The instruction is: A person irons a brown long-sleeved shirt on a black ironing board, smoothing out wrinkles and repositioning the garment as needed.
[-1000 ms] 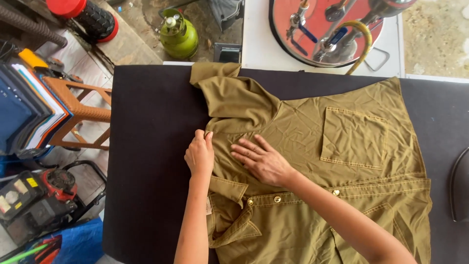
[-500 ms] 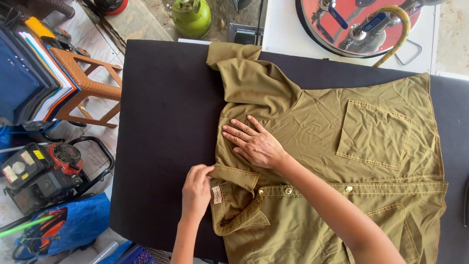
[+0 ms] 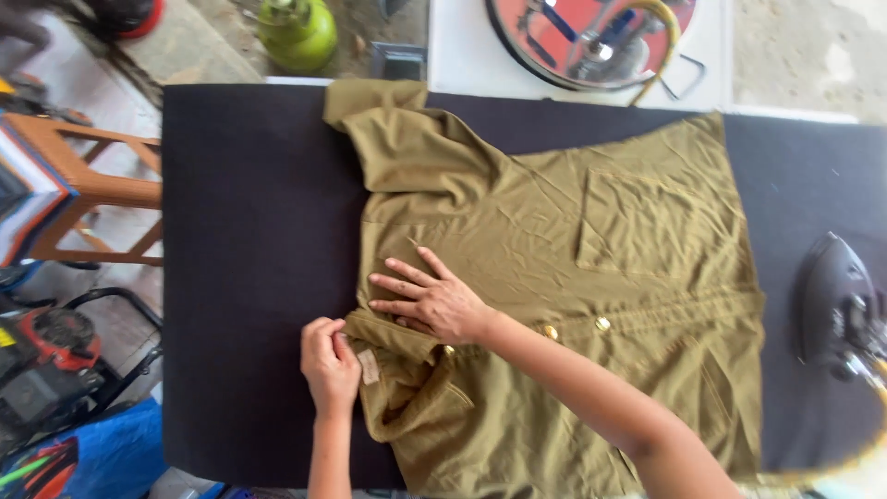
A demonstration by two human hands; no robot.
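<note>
An olive-green short-sleeved shirt (image 3: 564, 259) with a chest pocket and gold buttons lies spread over a black padded ironing surface (image 3: 249, 240). My right hand (image 3: 430, 298) rests flat, fingers spread, on the shirt's shoulder area just beside the collar. My left hand (image 3: 330, 362) pinches the collar (image 3: 397, 388) at its edge, next to the pale label inside it. One sleeve points toward the far edge of the surface.
A dark clothes iron (image 3: 836, 305) stands at the right edge of the surface. A green gas cylinder (image 3: 297, 32) and a round red-rimmed tray (image 3: 591, 42) on a white table lie beyond. A wooden stool (image 3: 88, 189) and a small engine machine (image 3: 46, 360) stand at the left.
My left hand has slid from the shoulder seam down to the collar and taken hold of its edge. My right hand has stayed flat on the shirt. The iron has come into view.
</note>
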